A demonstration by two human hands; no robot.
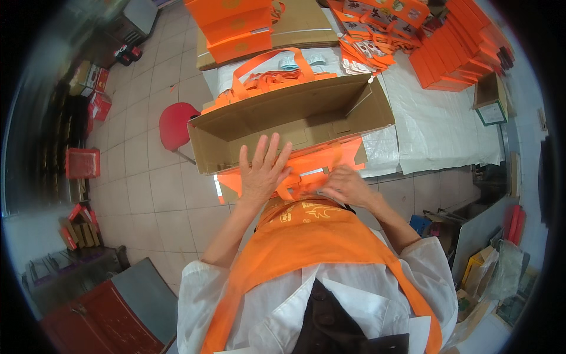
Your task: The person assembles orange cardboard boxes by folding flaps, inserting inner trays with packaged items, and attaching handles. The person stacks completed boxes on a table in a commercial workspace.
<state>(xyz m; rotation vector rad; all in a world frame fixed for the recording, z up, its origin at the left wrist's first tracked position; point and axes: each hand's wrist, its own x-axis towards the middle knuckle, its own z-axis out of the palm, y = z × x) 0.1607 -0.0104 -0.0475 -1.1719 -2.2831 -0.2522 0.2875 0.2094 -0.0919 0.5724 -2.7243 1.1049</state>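
Observation:
An open brown cardboard box [247, 127], long and narrow, lies across the near side of the table. Against its near side, close to my apron, is an orange bag [348, 152] with orange straps. My left hand [263, 171] is open, its fingers spread over the near wall of the box and the palm above the bag. To the right, the fingers of my right hand [349, 186] are curled at the bag's straps. They are slightly blurred, and what they grip is hidden. Behind the box, another orange bag [236, 85] has its looped handle standing up.
Orange boxes [242, 44] are stacked on flat cardboard at the back left. Folded printed orange bags [368, 50] lie at the back, beside rows of orange cartons [445, 62]. White sheeting [436, 138] covers the table. A red stool [177, 125] stands to the left.

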